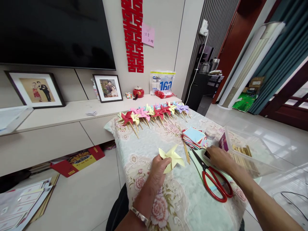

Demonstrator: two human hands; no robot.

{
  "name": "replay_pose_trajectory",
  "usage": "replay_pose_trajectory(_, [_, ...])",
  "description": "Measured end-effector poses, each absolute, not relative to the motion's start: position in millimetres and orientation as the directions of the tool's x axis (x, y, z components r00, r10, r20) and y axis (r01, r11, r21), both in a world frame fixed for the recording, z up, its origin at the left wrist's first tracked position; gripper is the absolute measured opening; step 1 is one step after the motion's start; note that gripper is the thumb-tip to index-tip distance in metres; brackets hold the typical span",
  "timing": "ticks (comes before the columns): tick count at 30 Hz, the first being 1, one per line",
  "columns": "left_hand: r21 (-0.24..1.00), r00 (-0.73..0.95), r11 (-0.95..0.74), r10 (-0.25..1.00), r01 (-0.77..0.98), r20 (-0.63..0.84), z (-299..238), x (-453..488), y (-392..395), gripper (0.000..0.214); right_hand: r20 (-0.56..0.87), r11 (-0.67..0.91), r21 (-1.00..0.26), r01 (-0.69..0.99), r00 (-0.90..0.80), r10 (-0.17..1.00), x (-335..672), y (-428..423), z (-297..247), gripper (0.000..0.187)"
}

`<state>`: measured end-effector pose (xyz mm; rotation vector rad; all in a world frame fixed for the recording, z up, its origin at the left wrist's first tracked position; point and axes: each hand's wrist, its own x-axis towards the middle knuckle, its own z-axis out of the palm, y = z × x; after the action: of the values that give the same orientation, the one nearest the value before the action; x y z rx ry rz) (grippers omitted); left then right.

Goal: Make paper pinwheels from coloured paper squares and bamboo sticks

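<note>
My left hand [159, 170] pinches a pale yellow paper pinwheel [175, 158] at its centre, thumb on top. My right hand [218, 156] is curled down at a small dark-edged box [206, 154]; its fingertips are hidden, so what they grip is unclear. Between the hands, red-handled scissors [211, 179] lie on green paper [195, 162], blades pointing away from me. Beyond them sits a stack of coloured paper squares [194, 137], beside a few thin wooden sticks [186, 153]. At the far end of the table, finished pinwheels on sticks [157, 114] lie in a row.
A clear plastic bin [262, 157] holding wooden sticks [244, 157] stands right of my right hand. Near the paper stack is a round clear container [210, 133]. A floral cloth [141, 160] covers the table. Behind it runs a white cabinet [79, 107] with framed photos.
</note>
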<state>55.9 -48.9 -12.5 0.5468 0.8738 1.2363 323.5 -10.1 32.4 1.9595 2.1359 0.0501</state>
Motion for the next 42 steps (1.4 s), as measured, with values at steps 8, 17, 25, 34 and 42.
replay_pose_trajectory(8, [0.788, 0.086, 0.261, 0.962, -0.557, -0.258, -16.4, 55.1, -47.2, 0.029, -0.141, 0.140, 0.150, 0.979, -0.119, 0.983, 329.6, -10.9, 33.0, 0.028])
replay_pose_trajectory(17, [0.797, 0.090, 0.240, 0.969, -0.555, -0.229, -20.7, 56.4, -47.0, 0.025, -0.097, 0.181, 0.119, 0.976, -0.170, 0.981, 333.4, -18.9, 39.4, 0.028])
replay_pose_trajectory(25, [0.796, 0.084, 0.249, 0.966, -0.551, -0.244, -18.9, 56.6, -47.0, 0.028, -0.037, 0.088, 0.100, 0.991, -0.085, 0.996, 332.6, -20.7, 37.6, 0.029])
replay_pose_trajectory(34, [0.777, 0.092, 0.256, 0.964, -0.576, -0.250, -16.6, 56.6, -46.8, 0.029, -0.056, 0.069, 0.044, 0.997, -0.066, 0.996, 325.8, -22.7, 41.5, 0.026])
replay_pose_trajectory(42, [0.772, 0.098, 0.253, 0.965, -0.583, -0.242, -16.6, 57.0, -47.5, 0.028, -0.032, 0.115, -0.008, 0.993, -0.115, 0.993, 331.8, -22.7, 39.5, 0.028])
